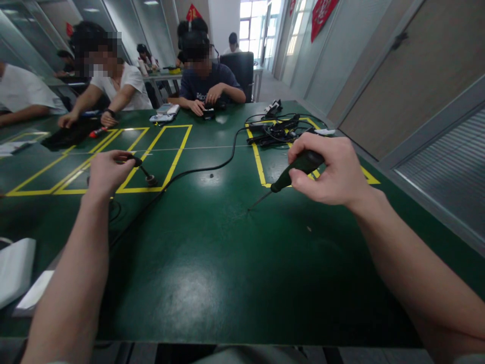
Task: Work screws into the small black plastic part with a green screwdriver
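My right hand is closed around the dark handle of a screwdriver. Its thin shaft slants down to the left, with the tip at or just above the green tabletop. On the left, the fingers of my left hand pinch a black-handled tool. A short stem runs from that handle to a round greyish end, low over a yellow-taped rectangle; whether it touches the table I cannot tell. The tool's exact kind does not show.
A black cable crosses the table diagonally. Tangled black cables and parts lie inside the right taped area. A white box-shaped object sits at the left edge. Two people work across the table, and another sits at far left.
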The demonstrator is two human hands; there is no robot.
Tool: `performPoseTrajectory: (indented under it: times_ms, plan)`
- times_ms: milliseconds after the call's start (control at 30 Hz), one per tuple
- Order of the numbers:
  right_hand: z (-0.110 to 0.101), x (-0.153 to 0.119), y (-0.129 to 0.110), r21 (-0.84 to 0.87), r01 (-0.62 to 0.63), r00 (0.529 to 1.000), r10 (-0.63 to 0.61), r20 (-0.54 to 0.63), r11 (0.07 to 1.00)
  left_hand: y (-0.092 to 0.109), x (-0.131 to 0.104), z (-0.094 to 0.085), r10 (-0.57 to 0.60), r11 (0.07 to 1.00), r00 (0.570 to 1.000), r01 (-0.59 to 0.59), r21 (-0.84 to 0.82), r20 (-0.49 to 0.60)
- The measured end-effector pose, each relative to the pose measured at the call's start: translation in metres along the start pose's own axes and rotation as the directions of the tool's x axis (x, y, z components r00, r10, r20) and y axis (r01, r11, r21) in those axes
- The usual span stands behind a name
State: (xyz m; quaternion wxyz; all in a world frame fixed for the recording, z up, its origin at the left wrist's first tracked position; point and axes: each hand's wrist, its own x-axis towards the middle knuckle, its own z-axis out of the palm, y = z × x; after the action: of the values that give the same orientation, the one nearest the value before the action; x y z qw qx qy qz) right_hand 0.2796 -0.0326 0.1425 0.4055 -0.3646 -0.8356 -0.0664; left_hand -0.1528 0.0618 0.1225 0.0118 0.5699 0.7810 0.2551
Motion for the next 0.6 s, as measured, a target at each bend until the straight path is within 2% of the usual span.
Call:
performPoseTrajectory:
  times_ms: [300,600]
  plan:
    - [0.0,0.0,-0.001,0.001,-0.012,1.0,0.012,-0.004,1.0,-0.002,0.0,0.006,0.006,1.0,1.0,-0.006,0.022,0.025]
    - [0.0,-0.001,-0.003,0.004,-0.077,0.997,0.077,0.016,0.997,-0.007,0.005,0.014,-0.016,1.0,0.994,0.013,0.028,0.106]
